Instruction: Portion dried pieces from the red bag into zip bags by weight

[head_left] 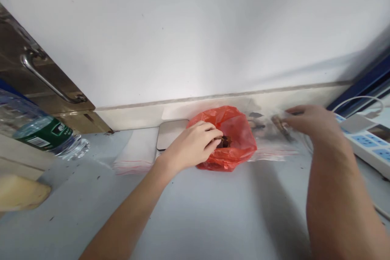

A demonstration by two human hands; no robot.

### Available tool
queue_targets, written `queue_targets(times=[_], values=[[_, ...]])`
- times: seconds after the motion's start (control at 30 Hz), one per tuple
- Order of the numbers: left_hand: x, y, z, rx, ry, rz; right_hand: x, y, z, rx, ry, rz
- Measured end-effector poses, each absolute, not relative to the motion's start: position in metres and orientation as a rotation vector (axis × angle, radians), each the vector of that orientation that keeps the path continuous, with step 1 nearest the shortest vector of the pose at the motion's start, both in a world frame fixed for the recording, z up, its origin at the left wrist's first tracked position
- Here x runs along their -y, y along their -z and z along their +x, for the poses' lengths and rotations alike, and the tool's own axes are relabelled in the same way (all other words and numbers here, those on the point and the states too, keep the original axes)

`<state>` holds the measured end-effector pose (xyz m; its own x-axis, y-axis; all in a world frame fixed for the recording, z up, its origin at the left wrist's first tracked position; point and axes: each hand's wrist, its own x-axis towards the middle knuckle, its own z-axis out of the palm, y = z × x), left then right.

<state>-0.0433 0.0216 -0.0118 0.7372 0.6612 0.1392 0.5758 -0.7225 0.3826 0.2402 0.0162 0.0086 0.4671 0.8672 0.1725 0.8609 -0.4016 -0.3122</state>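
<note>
My left hand (196,144) reaches into an open red plastic bag (240,130) at the middle of the surface. Its fingers are curled in over dark brown pieces (226,141) inside the bag; what exactly they grip is hidden. To the right, my right hand (304,121) is blurred, with its fingers closed at the edge of a clear plastic bag (265,124). Brown and dark pieces (282,128) show through or beside that clear plastic near the fingertips, too smeared to name.
A small flat scale (172,134) and a stack of zip bags (137,152) lie left of the red bag. A water bottle (45,128) and a yellowish object (22,193) are farther left. Power strips (367,140) with cables stand at the right; a white wall (183,40) rises behind.
</note>
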Motion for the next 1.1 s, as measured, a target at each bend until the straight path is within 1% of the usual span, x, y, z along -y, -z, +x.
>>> queue_targets(times=[0.07, 0.17, 0.27, 0.33, 0.43, 0.5, 0.67, 0.77, 0.9, 1.0, 1.1], values=[[-0.022, 0.01, -0.044, -0.965, -0.453, 2.586, -0.01, -0.026, 0.227, 1.284, -0.031, -2.427], [-0.024, 0.009, -0.046, -0.984, -0.698, 2.489, 0.0, -0.052, 0.203, 1.079, -0.125, -2.211], [-0.03, 0.007, -0.05, -1.002, -1.033, 2.328, 0.005, -0.064, 0.183, 1.242, -0.387, -1.948], [-0.034, 0.004, -0.056, -0.967, -1.166, 2.217, 0.003, -0.063, 0.174, 1.418, -0.639, -1.715], [-0.035, -0.005, -0.066, -0.802, -1.182, 2.112, -0.002, -0.055, 0.162, 1.599, -1.007, -1.34], [-0.035, -0.013, -0.074, -0.757, -1.17, 2.07, -0.005, -0.051, 0.155, 1.622, -1.194, -1.194], [-0.039, -0.02, -0.093, -0.988, -1.316, 1.889, -0.013, -0.045, 0.144, 1.624, -1.459, -1.196], [-0.043, -0.016, -0.102, -1.093, -1.408, 1.794, -0.018, -0.042, 0.142, 1.704, -1.549, -1.196], [-0.047, -0.011, -0.111, -1.265, -1.421, 1.732, -0.023, -0.033, 0.135, 1.683, -1.556, -1.158], [-0.049, -0.011, -0.117, -1.493, -1.313, 1.811, -0.026, -0.026, 0.128, 1.67, -1.535, -1.182], [-0.05, -0.01, -0.121, -1.621, -1.159, 2.106, -0.029, -0.02, 0.118, 1.677, -1.451, -1.205]])
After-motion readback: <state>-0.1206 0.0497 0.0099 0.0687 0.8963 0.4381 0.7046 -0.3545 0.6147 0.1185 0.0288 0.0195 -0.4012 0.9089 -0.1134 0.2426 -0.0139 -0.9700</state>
